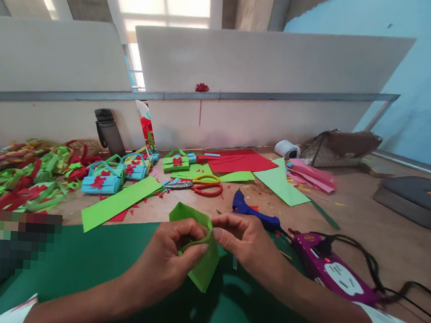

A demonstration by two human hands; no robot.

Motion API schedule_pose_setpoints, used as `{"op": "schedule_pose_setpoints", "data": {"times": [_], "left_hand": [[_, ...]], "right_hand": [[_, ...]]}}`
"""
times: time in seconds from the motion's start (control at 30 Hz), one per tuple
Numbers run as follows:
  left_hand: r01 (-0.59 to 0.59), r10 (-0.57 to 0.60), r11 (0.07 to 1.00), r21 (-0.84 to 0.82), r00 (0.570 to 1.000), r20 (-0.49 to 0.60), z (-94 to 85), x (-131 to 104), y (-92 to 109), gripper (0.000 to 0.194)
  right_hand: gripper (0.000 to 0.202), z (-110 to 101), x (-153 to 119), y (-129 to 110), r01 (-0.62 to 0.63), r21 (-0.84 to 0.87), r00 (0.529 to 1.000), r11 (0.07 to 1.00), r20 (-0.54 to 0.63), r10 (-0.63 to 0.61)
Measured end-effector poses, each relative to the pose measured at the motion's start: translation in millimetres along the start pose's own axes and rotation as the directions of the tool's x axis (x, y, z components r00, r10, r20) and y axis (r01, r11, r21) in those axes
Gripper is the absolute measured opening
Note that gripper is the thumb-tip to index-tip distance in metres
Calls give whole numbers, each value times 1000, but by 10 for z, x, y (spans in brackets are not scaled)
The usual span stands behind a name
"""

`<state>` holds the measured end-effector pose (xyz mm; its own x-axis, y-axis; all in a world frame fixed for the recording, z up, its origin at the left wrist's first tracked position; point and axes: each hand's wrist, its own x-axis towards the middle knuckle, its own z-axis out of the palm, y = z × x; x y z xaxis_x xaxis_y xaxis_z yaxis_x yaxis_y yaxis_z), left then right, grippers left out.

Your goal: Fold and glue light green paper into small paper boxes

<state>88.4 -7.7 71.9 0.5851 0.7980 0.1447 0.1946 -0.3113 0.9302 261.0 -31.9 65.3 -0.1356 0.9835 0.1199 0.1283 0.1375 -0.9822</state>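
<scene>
A folded piece of bright green paper [205, 271] is held up above the dark green mat [82, 265]. My left hand [177, 252] grips it from the left, thumb in front and fingers partly inside the fold. At its upper right edge, my right hand [241, 237] pinches the paper between thumb and fingertips. Both hands meet near the same edge. Just behind my right hand lies a blue hot glue gun [252, 211]. Beyond the paper rest scissors [206, 184] with yellow and red handles.
Small blue paper bags [101, 183], a green paper bag [176, 163] and a green strip [120, 204] lie ahead. Red sheets [241, 161] are behind. A purple power strip [335, 271] with cables sits right, a dark bottle [109, 132] back left, paper strips [19, 172] far left.
</scene>
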Motion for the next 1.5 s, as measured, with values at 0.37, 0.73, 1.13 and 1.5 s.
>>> {"op": "schedule_pose_setpoints", "data": {"times": [0.37,0.73,1.13,1.5], "left_hand": [[65,-58,991,-116,997,56,-2,-26,-14,27],[330,-321,835,-439,942,98,-8,43,-16,20],[297,-374,699,-651,927,22,20,53,-46,21],[312,-363,783,-539,932,12,20,22,7,22]], "right_hand": [[22,33,-47,-106,11,-123,1000,992,11,-9],[14,49,-74,-129,37,-262,999,964,-6,-40],[59,123,-263,-2,492,-866,641,88,293,-709],[36,101,-240,101,389,-920,676,-57,327,-660]]}}
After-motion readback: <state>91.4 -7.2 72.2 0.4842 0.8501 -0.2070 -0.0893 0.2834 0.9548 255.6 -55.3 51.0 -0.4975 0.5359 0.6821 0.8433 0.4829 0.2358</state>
